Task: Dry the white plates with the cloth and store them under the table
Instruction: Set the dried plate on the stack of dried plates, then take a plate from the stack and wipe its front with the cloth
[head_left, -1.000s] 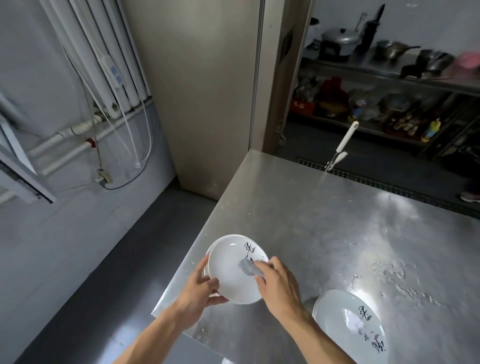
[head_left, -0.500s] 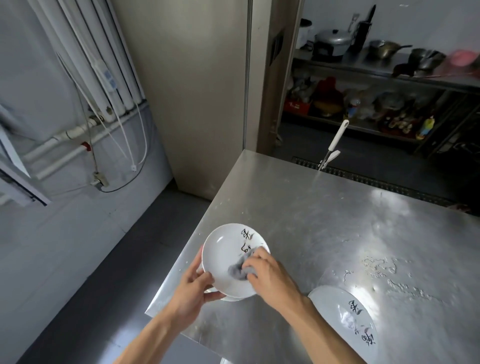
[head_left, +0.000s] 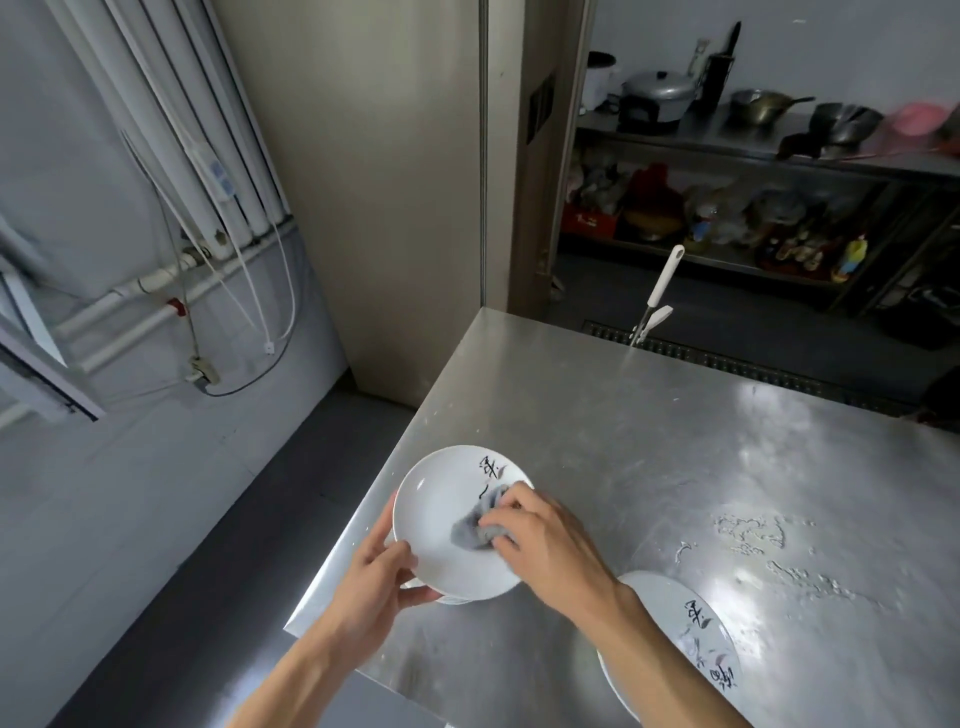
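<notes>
1. A shiny steel counter (head_left: 649, 467) is seen in a kitchen with grey walls. White pipes (head_left: 156, 306) are fixed on the left wall, and a metal shelf with pots (head_left: 727, 140) is set at the back. Water drops (head_left: 753, 535) are spread on the right part of the counter.
2. A round white plate with black writing (head_left: 441, 499) is held tilted over the near left corner of the counter. Its rim is gripped by the left hand (head_left: 382, 577), with the thumb on top.
3. A small grey cloth (head_left: 475, 530) is pressed onto the middle of this plate by the right hand (head_left: 545, 545). The fingers of that hand are curled round the cloth.
4. The step in hand is judged to be the drying of the inside of this plate.
5. Next, the rim and the back will likely need to be wiped. Then the plate must be put away below, and a firm grip is called for, as a wet plate may slip.
6. A second white plate with black writing (head_left: 685, 603) is laid flat on the counter. It is partly covered by the right arm and cut off at the bottom edge.
7. The space under the counter is not seen. A thin white edge is shown below the held plate, and what it is cannot be told.
</notes>
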